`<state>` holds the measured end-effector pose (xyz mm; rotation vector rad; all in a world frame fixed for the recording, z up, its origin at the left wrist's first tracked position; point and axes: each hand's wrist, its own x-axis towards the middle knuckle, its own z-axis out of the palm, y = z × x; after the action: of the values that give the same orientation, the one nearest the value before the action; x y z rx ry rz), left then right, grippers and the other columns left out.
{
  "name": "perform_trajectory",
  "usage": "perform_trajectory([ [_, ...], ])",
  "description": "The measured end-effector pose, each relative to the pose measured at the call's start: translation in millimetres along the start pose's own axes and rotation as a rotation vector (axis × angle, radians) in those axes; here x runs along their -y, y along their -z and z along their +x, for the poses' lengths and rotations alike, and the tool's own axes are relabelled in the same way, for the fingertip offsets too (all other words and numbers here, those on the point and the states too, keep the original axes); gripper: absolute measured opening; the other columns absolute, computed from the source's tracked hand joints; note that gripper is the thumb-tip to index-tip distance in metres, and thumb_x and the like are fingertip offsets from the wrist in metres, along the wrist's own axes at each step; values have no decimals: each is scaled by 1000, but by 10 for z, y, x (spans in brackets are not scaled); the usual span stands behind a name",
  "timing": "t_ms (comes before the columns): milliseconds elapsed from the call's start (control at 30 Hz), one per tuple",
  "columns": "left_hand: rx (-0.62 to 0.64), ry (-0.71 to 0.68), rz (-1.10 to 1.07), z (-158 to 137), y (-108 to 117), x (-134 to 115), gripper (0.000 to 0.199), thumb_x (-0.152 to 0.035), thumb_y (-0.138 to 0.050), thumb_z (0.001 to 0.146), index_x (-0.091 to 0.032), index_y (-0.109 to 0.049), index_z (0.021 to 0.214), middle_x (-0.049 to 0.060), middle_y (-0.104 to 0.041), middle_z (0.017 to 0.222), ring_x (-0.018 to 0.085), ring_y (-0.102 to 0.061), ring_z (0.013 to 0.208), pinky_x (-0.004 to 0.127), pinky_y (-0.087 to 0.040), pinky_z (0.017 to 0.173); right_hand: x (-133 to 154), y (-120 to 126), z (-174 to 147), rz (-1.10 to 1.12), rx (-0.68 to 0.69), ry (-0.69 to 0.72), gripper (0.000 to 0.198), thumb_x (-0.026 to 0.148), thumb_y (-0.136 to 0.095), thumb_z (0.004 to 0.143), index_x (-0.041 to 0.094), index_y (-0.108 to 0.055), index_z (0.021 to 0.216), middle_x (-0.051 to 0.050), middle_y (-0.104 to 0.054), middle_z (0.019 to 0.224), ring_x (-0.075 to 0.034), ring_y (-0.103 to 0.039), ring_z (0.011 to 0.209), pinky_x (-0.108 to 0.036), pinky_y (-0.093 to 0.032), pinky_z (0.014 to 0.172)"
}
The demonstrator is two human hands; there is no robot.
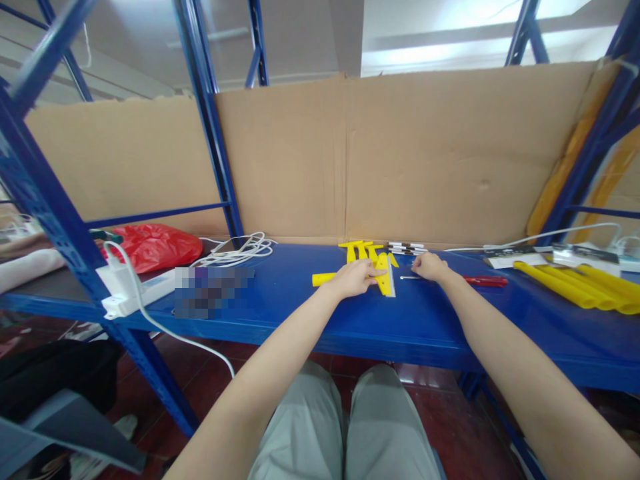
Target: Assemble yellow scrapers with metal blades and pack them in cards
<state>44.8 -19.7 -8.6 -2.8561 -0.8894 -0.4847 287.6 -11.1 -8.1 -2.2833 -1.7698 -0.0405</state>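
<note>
My left hand [353, 279] is closed around a yellow scraper [384, 275]; its tubular handle sticks out to the left, and its wide head with a pale blade edge points right. My right hand [431, 267] is closed in a pinch to the right of the scraper head, and anything between the fingertips is too small to make out. Under that hand lies a screwdriver [485, 281] with a red handle and a thin metal shaft. Behind the scraper are several yellow scraper heads [361, 251]. A small yellow piece [393, 260] lies by the blade.
Black-and-white strips [406, 248] lie at the cardboard back panel [425, 153]. Yellow tubes [575, 285] and packages [515, 257] are on the right. Leftward are a white power strip [145, 293], coiled white cable [245, 250] and red bag [155, 247]. Blue posts frame the shelf.
</note>
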Motion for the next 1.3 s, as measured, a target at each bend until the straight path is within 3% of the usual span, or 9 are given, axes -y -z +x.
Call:
perform_trajectory([
  [200,2,-16,-29,-4,6,-48,39,-21,-56,91,-27,-61,129,7,-63,110,21,-59,106,31,-46,91,-109,-97,135,158,80,64,13,23,-59,73,16,-70,68,-5,-69,69,-19,-64,68,-27,-49,65],
  [333,6,-39,-15,0,0,-70,38,-20,-54,92,-27,-61,128,7,-63,108,21,-60,106,32,-46,91,-90,-56,101,252,62,57,12,17,-60,70,16,-65,59,-4,-68,65,-18,-63,67,-25,-48,64],
  [467,4,-44,-12,3,-15,-69,38,-21,-53,92,-26,-61,129,8,-63,108,21,-60,104,33,-47,91,8,74,-2,427,-17,101,13,17,-56,74,16,-66,65,-5,-70,72,-19,-64,76,-26,-49,72],
  [633,5,-68,-26,2,-28,-58,37,-20,-52,93,-25,-62,128,8,-62,107,20,-60,101,31,-47,89,173,184,-103,646,-128,420,14,26,-55,78,19,-65,74,-6,-70,91,-19,-63,89,-30,-48,84],
  [833,25,-58,-4,-18,19,-90,37,-21,-50,94,-25,-61,129,8,-60,106,20,-59,101,31,-47,87,323,142,-134,421,-190,720,10,24,-56,78,20,-63,71,-8,-63,98,-22,-56,104,-39,-42,97],
  [1100,56,-57,30,-37,48,-117,38,-20,-48,94,-26,-60,130,8,-60,108,22,-59,104,33,-47,88,383,120,-182,359,-158,772,12,21,-54,78,20,-59,67,-8,-63,89,-22,-57,97,-39,-42,94],
  [1300,45,-63,33,-36,9,-106,38,-21,-48,95,-27,-60,130,7,-60,106,22,-60,105,33,-47,87,391,111,-172,478,-72,681,9,23,-57,72,20,-57,64,-3,-64,76,-19,-59,79,-34,-47,80],
])
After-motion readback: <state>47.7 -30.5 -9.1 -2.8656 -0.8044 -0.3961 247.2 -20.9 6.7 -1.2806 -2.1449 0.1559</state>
